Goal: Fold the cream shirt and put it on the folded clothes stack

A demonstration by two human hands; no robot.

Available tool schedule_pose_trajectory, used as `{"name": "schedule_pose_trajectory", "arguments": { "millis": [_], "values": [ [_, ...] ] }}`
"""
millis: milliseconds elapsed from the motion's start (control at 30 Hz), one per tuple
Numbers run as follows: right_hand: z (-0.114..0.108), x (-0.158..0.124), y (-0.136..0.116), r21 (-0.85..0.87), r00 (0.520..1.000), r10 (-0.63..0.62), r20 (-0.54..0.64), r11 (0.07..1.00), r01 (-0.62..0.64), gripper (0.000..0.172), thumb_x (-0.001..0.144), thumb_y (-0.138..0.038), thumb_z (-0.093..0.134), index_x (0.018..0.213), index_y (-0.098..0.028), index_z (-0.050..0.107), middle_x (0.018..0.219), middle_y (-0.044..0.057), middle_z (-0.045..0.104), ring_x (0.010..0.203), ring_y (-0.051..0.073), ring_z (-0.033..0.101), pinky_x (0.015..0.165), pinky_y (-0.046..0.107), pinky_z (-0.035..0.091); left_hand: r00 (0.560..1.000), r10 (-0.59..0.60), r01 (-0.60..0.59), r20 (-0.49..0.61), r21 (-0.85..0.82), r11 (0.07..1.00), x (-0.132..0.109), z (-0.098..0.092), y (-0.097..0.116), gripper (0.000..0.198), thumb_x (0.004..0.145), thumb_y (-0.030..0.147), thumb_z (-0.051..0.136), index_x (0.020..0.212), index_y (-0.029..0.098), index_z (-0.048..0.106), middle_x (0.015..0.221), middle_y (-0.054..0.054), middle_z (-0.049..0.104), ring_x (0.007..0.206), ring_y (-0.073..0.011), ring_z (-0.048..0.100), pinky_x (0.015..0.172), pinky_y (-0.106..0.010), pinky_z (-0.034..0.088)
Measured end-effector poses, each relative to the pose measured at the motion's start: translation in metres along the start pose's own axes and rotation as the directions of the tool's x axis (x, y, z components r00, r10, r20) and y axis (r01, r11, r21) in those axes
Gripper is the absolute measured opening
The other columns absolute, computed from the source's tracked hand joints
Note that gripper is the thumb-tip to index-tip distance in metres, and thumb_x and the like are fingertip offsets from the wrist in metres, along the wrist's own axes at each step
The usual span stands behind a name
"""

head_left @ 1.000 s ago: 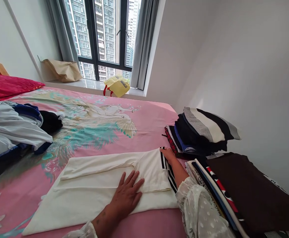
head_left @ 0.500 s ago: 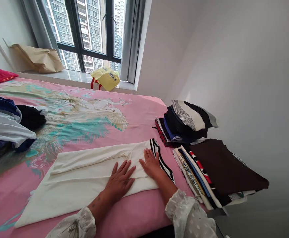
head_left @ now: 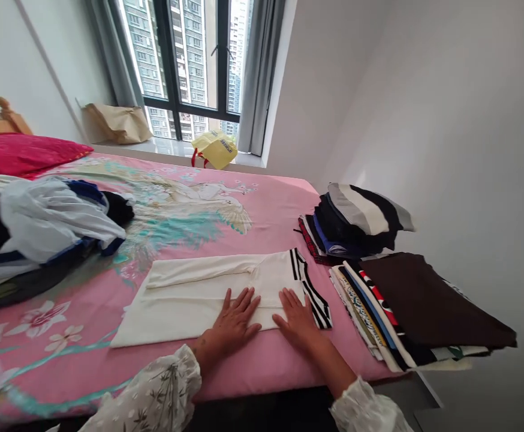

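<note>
A white garment with black stripes along its right end point(head_left: 190, 306) lies folded lengthwise on the pink bedsheet point(head_left: 284, 201). Flat on its near middle rests my left hand point(head_left: 237, 321), fingers spread. My right hand point(head_left: 295, 315) also lies flat on the fabric, close to the striped edge, with its fingers stretched out. Neither hand grips the cloth. Just right of the garment is a stack of folded clothes point(head_left: 428, 294) topped by a dark brown piece. Behind that stands another folded pile point(head_left: 358, 219) with a striped grey, cream and black piece on top.
A loose heap of clothes point(head_left: 59, 222) sits on the bed at left, before a red pillow point(head_left: 28, 153). On the windowsill are a brown paper bag point(head_left: 120, 124) and a yellow bag point(head_left: 217, 150). A wall point(head_left: 446, 120) bounds the right side.
My view has swung left, showing more of the clothes heap and the red pillow. Both hands have slid nearer the garment's front edge, still flat, and its fabric looks smoother.
</note>
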State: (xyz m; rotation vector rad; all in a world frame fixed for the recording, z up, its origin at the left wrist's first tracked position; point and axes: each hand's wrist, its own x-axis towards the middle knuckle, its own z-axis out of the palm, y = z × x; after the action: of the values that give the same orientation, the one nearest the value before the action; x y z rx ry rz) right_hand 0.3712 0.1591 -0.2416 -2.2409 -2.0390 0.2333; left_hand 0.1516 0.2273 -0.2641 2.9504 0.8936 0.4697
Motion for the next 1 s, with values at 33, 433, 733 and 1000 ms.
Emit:
{"name": "schedule_pose_trajectory", "arguments": {
  "millis": [33,433,733,1000],
  "values": [
    [0.002,-0.01,0.0,-0.008,0.999,-0.024,0.024,1.0,0.024,0.071,0.088,-0.055,0.028,0.146,-0.015,0.02,0.153,0.008,0.015,0.142,0.023,0.009,0.111,0.054,-0.004,1.0,0.011,-0.011,0.016,0.001,1.0,-0.011,-0.005,0.001,0.066,0.089,0.054,0.034,0.146,0.024,0.02,0.151,-0.01,0.027,0.14,-0.0252,0.02,0.111,-0.054,-0.007],
    [0.018,-0.049,0.023,-0.264,0.986,-0.164,-0.033,0.953,0.149,0.082,0.065,0.004,0.03,0.143,-0.023,0.03,0.149,0.0,0.028,0.139,0.02,0.022,0.111,0.056,0.008,0.924,-0.369,0.356,0.104,0.124,0.926,-0.194,-0.086,-0.126,0.055,0.083,0.015,0.037,0.135,0.028,0.044,0.145,-0.004,0.041,0.135,-0.0231,0.034,0.11,-0.054,0.02],
    [0.01,-0.038,0.013,-0.264,0.973,-0.17,-0.159,0.957,0.124,0.066,0.075,0.003,0.029,0.133,-0.022,0.048,0.137,0.002,0.048,0.129,0.019,0.041,0.107,0.042,0.029,0.924,-0.38,0.376,0.034,0.08,0.923,-0.187,-0.094,-0.129,0.054,0.078,0.006,0.037,0.125,0.024,0.056,0.133,-0.004,0.055,0.127,-0.0209,0.046,0.108,-0.046,0.031],
    [0.022,-0.087,0.031,-0.319,0.973,-0.229,-0.039,0.925,0.204,0.073,0.068,-0.001,0.032,0.133,-0.028,0.047,0.14,-0.001,0.044,0.13,0.022,0.039,0.104,0.05,0.034,0.919,-0.386,0.385,0.075,0.027,0.922,-0.275,-0.101,-0.072,0.047,0.087,0.033,0.046,0.134,0.036,0.045,0.141,-0.002,0.046,0.131,-0.0231,0.041,0.108,-0.051,0.029]
  ]
}}
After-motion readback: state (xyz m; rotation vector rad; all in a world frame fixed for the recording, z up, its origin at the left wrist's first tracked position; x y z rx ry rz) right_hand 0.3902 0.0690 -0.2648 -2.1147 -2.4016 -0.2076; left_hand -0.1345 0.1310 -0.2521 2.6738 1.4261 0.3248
